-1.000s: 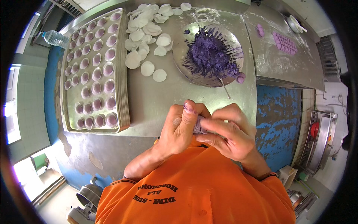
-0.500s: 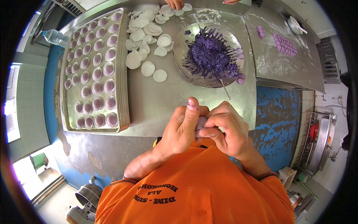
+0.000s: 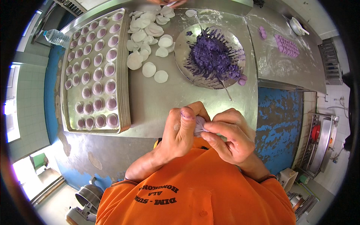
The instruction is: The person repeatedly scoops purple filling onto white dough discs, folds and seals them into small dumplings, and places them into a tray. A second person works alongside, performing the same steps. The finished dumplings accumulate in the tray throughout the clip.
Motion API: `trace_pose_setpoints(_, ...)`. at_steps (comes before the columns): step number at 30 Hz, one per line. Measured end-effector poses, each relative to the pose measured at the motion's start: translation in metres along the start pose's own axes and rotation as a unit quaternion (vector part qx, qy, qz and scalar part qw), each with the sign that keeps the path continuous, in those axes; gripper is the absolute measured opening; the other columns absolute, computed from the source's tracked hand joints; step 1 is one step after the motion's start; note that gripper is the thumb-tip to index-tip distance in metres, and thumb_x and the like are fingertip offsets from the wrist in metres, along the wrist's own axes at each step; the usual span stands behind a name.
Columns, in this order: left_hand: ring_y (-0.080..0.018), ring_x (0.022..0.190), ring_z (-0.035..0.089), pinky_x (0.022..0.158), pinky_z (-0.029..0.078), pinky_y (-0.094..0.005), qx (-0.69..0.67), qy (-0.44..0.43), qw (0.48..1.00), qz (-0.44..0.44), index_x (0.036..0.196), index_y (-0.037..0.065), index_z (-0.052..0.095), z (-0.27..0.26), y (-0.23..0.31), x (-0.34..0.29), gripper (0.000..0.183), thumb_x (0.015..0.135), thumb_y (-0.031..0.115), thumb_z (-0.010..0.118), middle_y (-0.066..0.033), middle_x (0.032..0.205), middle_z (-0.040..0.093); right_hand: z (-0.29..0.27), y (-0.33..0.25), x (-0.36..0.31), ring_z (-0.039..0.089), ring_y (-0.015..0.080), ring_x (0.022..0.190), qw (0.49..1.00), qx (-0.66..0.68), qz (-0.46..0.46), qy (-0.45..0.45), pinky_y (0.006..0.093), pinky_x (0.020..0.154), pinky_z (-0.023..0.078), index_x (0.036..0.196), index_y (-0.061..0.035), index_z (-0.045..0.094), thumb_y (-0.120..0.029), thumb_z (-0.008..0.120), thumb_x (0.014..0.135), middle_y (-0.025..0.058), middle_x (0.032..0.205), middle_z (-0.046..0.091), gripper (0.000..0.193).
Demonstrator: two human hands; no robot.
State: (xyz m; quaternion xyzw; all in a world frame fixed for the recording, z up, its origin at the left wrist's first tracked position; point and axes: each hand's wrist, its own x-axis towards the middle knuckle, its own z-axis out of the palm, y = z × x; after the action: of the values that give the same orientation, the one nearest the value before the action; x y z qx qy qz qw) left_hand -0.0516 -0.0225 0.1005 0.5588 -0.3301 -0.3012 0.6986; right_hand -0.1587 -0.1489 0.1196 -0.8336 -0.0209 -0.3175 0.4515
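Note:
A small pale purple dough bun (image 3: 199, 126) with gathered pleats is held in front of my chest, at the table's near edge. My left hand (image 3: 176, 131) is closed around it, purple smears on the thumb. My right hand (image 3: 234, 137) pinches the pleated edge between thumb and forefinger. Much of the bun is hidden by my fingers. Beyond my hands lies a round metal platter (image 3: 183, 73) bearing sticky dark purple filling (image 3: 212, 56). A metal utensil handle (image 3: 227, 92) sticks out over its near rim.
On the left, stacked metal trays (image 3: 98, 131) carry rows of purple buns in paper cups. White paper discs (image 3: 149, 69) lie scattered beside them. Another person's hands (image 3: 174, 3) are at the far edge. Purple dough pieces (image 3: 287, 45) and a white bowl (image 3: 296, 26) sit on the right table.
My right hand has shifted slightly right and down, still pinching the dough. My left thumb has lowered a little. The other person's hands have come together around something white.

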Motion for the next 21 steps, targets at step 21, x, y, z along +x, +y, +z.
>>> trace_pose_setpoints(21,-0.0123,0.061,0.046,0.056,0.040,-0.0286,0.010,-0.050,0.994,-0.100,0.086,-0.003,0.058,-0.007,0.002,-0.005,0.068,0.110,0.053,0.026,-0.0043,0.067,0.054,0.007,0.007,-0.010,0.060,0.0263,0.088,0.993,-0.095,-0.005,-0.066,0.0367,0.075,0.047,0.105,-0.0025,0.068,-0.014,0.086,0.076,0.0071,0.097,0.064,0.036)
